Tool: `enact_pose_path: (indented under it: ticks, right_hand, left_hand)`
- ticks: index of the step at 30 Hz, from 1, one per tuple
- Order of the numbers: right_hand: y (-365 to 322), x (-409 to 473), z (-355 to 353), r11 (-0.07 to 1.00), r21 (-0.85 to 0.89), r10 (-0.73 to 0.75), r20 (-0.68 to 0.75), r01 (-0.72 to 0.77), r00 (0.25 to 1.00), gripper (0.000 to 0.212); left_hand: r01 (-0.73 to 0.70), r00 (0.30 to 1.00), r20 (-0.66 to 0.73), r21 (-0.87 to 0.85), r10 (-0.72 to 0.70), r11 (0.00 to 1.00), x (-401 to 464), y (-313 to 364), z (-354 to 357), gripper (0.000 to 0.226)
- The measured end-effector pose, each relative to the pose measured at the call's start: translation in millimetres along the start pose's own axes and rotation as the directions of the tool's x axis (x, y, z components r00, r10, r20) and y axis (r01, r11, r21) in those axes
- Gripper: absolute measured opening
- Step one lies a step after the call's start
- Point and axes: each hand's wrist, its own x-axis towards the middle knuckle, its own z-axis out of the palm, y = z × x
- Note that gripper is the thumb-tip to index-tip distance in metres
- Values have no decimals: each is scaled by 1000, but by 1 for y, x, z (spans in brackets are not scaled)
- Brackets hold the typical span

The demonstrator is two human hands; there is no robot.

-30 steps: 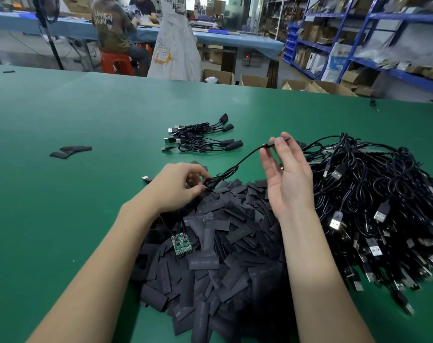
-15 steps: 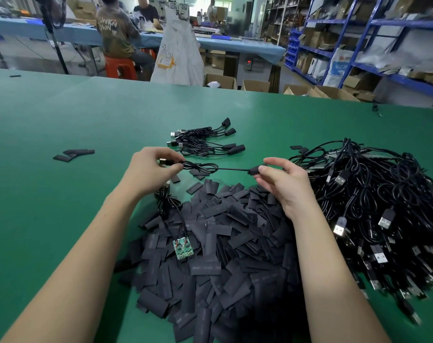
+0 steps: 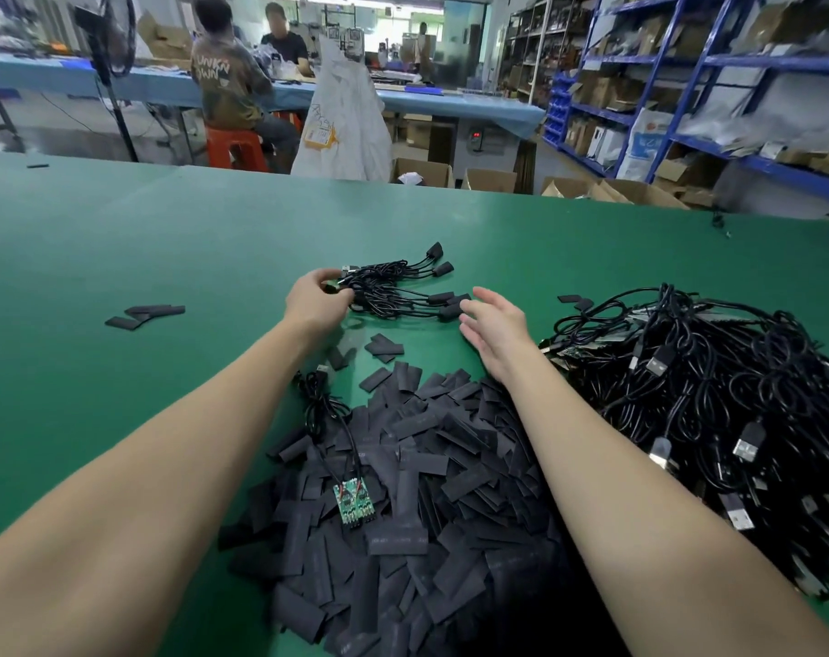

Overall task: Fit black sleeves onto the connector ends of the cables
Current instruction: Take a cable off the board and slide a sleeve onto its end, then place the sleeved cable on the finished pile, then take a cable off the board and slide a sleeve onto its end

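Black sleeves [image 3: 417, 495] are lying heaped at six o'clock behind both hands, nearer the right hand [image 3: 495, 327], which is hovering open, while the left hand [image 3: 315, 301] is pinching a finished cable [image 3: 393, 296] running three-to-nine on the desk [image 3: 118, 258].

Small electronics assembly workshop. Wide green worktable [image 3: 118, 239] under left hand [image 3: 315, 305]; bulk heap of cables [image 3: 716, 395] right of right hand [image 3: 495, 327]; beyond hands, blue bench [image 3: 450, 104], seated workers [image 3: 227, 87], blue stock shelving [image 3: 687, 78], cardboard boxes [image 3: 488, 178].
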Motion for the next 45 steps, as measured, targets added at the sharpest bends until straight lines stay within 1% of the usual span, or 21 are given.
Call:
enact_pose_path:
  ticks: [2,4,7,9,11,13,15,18,20,21,23,25,27,30,33,34,36,38,39,42,45]
  right_hand:
    - [4,-3,-1,997,-74,-30,-5,30,1000,43]
    - [5,-7,-1,975,-215,-69,-15,65,997,34]
    - [-1,-19,-1,899,-411,-156,20,151,987,17]
    - [-7,-29,0,820,-519,-212,120,243,970,14]
    - [-14,-42,1,702,-624,-252,233,343,939,10]
    - [-16,-59,0,580,-697,-258,332,421,907,8]
    - [-13,-77,1,472,-735,-222,437,488,872,8]
    - [-5,-105,16,248,-782,-121,561,572,819,8]
    - [1,-119,30,105,-788,-92,600,607,795,18]
    - [3,-125,37,61,-786,-84,611,616,787,23]
    - [7,-134,47,26,-785,-49,617,619,785,26]
    - [12,-139,50,23,-798,-11,602,603,798,25]
    - [11,-140,51,34,-812,-20,582,583,813,18]
    - [5,-136,50,100,-827,-127,542,554,831,10]
    - [-2,-131,44,155,-810,-202,535,566,820,8]
    - [-5,-129,41,201,-797,-213,532,570,819,8]
    - [-10,-125,36,330,-751,-250,514,572,820,10]
    - [-15,-122,29,468,-684,-304,470,559,829,15]
    - [-18,-120,25,528,-651,-324,439,545,838,17]
    - [-25,-116,11,663,-593,-313,334,456,889,26]
    - [-27,-115,2,778,-512,-206,338,363,918,32]
  left_hand:
    - [-64,998,11,145,63,987,-6,3,-1,35]
    - [-114,994,26,271,111,956,-13,2,-5,34]
    - [-176,984,33,353,175,919,-27,0,-11,31]
    - [-213,976,22,332,218,919,-41,-3,-15,23]
    - [-240,969,4,276,248,931,-56,-8,-19,11]
    - [-257,965,-1,204,263,944,-72,-16,-24,6]
    - [-259,966,11,129,260,957,-82,-23,-29,6]
    - [-258,966,16,76,258,963,-87,-23,-33,9]
    - [-275,962,11,39,274,961,-86,-18,-34,8]
    - [-281,960,9,12,281,960,-86,-16,-33,8]
    - [-281,959,13,-32,281,959,-86,-13,-32,7]
    - [-273,961,30,-55,275,960,-88,-10,-31,7]
    - [-276,957,69,-93,283,957,-90,-4,-30,10]
    - [-288,932,180,-152,313,946,-95,9,-33,12]
    - [-340,875,310,-154,372,928,-99,16,-37,17]
    - [-354,855,352,-141,381,925,-100,18,-39,19]
    - [-371,824,430,-85,370,925,-101,19,-42,28]
    - [-366,807,490,-23,330,930,-100,17,-43,38]
    - [-364,806,501,0,315,931,-100,16,-43,39]
    - [-384,789,514,-15,337,923,-101,17,-41,28]
    - [-378,777,530,-39,340,925,-102,19,-40,20]
